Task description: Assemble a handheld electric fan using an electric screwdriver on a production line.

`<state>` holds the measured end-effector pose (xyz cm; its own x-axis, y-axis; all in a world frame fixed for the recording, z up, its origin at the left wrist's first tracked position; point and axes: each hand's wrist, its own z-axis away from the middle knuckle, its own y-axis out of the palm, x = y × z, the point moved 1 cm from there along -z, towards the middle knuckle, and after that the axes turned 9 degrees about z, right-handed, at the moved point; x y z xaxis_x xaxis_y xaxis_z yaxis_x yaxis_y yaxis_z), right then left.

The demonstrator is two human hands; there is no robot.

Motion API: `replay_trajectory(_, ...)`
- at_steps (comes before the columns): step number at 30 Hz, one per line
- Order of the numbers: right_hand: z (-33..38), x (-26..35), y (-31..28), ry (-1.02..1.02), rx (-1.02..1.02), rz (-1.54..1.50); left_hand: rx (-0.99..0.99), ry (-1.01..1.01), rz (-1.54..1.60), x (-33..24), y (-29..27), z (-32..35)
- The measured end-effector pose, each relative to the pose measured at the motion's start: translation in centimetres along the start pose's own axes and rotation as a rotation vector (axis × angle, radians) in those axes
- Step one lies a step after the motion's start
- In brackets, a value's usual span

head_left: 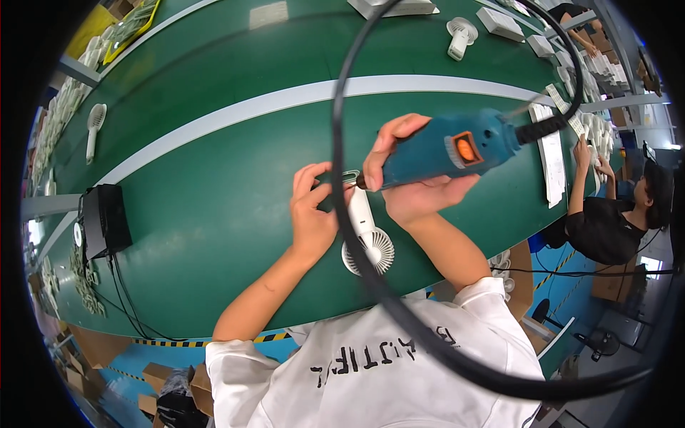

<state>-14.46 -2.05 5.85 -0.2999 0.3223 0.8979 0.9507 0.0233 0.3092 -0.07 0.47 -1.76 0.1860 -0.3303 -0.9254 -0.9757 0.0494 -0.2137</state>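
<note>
A white handheld fan (362, 214) lies on the green bench, its round grille head towards me and its handle pointing away. My right hand (421, 200) is wrapped round a teal electric screwdriver (446, 150) with an orange switch. The screwdriver is held nearly level, its dark tip pointing left at the far end of the fan's handle. There my left hand (314, 214) has its fingers bent and closed at the handle's end, beside the tip. The screwdriver's black cable (340, 143) loops across the view and partly hides the left fingertips and the fan.
A black box (107, 221) with wires stands at the left. Other handheld fans lie at the far left (95, 132) and far right (461, 37). White trays (548, 157) are stacked at the right edge. A co-worker (614, 221) in black works beyond them.
</note>
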Motion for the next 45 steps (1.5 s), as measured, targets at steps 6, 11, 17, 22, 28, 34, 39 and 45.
replay_trajectory(6,-0.4,-0.5,-3.3,-0.179,-0.127,0.014,0.06,0.038,-0.029,-0.3,-0.2,-0.4)
replay_trajectory(11,-0.7,-1.8,-4.1,-0.109,-0.221,0.075,0.138,0.081,-0.2,-0.6,0.0,-0.4)
replay_trajectory(17,-1.1,-2.7,-4.4,-0.119,-0.249,0.157,0.142,0.076,-0.201,-0.9,0.1,-0.5)
replay_trajectory(22,-0.6,-2.2,-4.0,-0.068,-0.288,0.022,0.103,0.054,-0.137,-0.6,0.0,-0.3)
replay_trajectory(28,-0.3,2.3,-1.9,-0.078,-0.278,-0.218,0.09,0.139,-0.031,-1.2,-0.2,-0.5)
replay_trajectory(34,0.2,2.1,-1.9,-0.055,-0.203,-0.187,0.088,0.215,0.044,-0.7,0.1,-0.2)
replay_trajectory(39,-0.2,2.2,-2.2,-0.031,-0.231,-0.212,0.121,0.169,0.129,-0.9,-0.1,-0.5)
replay_trajectory(45,-0.6,2.0,-2.5,0.079,-0.342,-0.28,0.24,0.167,0.195,-0.8,-0.3,-0.6)
